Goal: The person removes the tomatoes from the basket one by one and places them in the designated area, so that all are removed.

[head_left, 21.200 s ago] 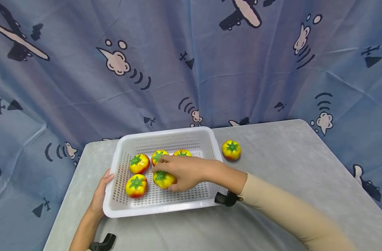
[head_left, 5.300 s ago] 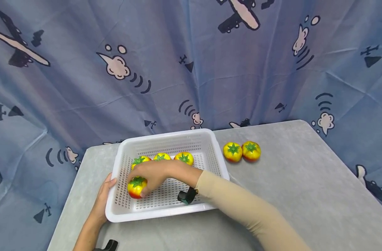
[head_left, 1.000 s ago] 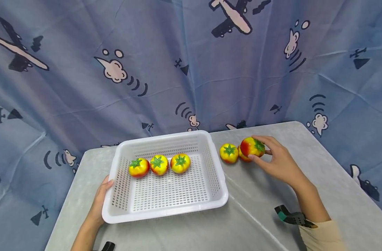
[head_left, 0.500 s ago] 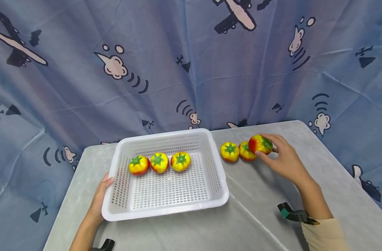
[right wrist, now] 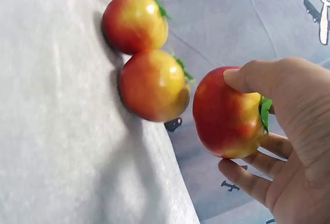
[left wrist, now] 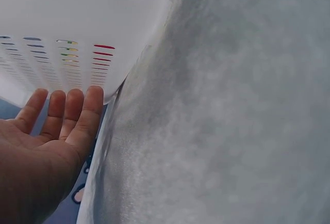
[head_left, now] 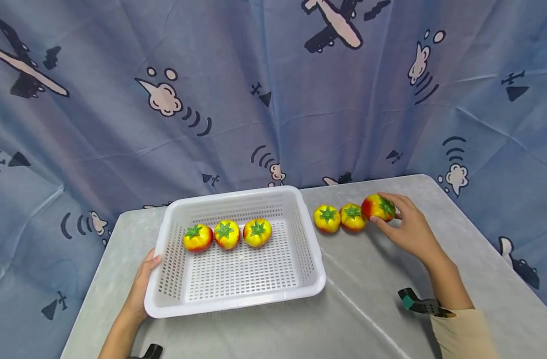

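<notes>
My right hand holds a red-and-yellow artificial tomato with a green star-shaped top, thumb on one side and fingers on the other. In the right wrist view the tomato is tilted, just apart from two others. Those two tomatoes sit side by side on the table. Three more tomatoes form a row in the white perforated basket. My left hand grips the basket's left side, thumb over the rim; its fingers touch the outer wall.
A grey cloth covers the table, whose back edge meets a blue patterned curtain. The basket takes up the table's left half. Bare tabletop stretches right of the tomatoes and along the front.
Since the oldest frame, the basket's tomatoes have dropped from several to three, and a second one stands on the table. In the last second my right hand has carried its tomato slightly right.
</notes>
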Motion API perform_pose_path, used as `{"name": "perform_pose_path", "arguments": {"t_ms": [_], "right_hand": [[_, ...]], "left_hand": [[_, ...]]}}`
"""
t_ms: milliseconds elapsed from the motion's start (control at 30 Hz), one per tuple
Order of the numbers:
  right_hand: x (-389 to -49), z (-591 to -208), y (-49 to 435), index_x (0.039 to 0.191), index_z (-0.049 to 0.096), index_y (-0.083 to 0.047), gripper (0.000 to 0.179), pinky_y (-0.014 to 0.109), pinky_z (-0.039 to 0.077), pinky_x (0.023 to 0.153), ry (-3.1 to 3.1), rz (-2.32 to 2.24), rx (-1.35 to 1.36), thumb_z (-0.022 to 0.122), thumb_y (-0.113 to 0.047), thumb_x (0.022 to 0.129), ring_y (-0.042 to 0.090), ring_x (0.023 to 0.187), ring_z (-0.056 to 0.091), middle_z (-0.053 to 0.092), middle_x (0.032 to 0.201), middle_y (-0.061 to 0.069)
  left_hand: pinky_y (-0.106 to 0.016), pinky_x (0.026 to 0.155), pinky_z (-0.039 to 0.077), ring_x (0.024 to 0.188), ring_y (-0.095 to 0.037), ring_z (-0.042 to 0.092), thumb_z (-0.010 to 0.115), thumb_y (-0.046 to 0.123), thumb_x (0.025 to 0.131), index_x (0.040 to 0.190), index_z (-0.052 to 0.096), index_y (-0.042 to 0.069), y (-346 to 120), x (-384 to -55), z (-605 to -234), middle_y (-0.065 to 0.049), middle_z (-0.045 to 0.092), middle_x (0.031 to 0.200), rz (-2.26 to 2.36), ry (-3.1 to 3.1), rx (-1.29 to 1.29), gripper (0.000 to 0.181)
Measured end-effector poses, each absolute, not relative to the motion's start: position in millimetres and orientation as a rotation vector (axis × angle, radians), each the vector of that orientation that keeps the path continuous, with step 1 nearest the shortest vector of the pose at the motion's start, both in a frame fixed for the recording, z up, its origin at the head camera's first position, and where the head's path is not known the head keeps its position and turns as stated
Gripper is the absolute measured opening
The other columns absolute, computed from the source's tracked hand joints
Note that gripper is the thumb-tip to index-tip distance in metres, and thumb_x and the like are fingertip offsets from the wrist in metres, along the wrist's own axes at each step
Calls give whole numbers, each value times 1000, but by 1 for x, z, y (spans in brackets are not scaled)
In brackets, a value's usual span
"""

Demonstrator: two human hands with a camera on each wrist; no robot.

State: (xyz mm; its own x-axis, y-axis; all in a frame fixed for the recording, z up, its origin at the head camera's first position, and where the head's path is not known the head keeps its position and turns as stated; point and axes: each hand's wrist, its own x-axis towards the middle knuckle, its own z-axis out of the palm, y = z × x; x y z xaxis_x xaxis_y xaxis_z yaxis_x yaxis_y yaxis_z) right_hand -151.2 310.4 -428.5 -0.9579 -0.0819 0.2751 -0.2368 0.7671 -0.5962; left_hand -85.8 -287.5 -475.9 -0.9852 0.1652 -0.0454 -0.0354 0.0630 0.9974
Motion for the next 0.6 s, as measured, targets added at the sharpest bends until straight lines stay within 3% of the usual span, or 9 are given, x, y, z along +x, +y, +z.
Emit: {"name": "perform_pose_path", "arguments": {"t_ms": [600], "right_hand": [[-156,-450,327,152,49,1,68,77,39,107,-2835,825,157,79,-15,93,55,133,47,45,150,34]], "left_hand": [[-32,89,60,115,-12,65,22,42,113,166,15,12,-285,-85,-474,10,55,140,2048,2173,89,61]]}}
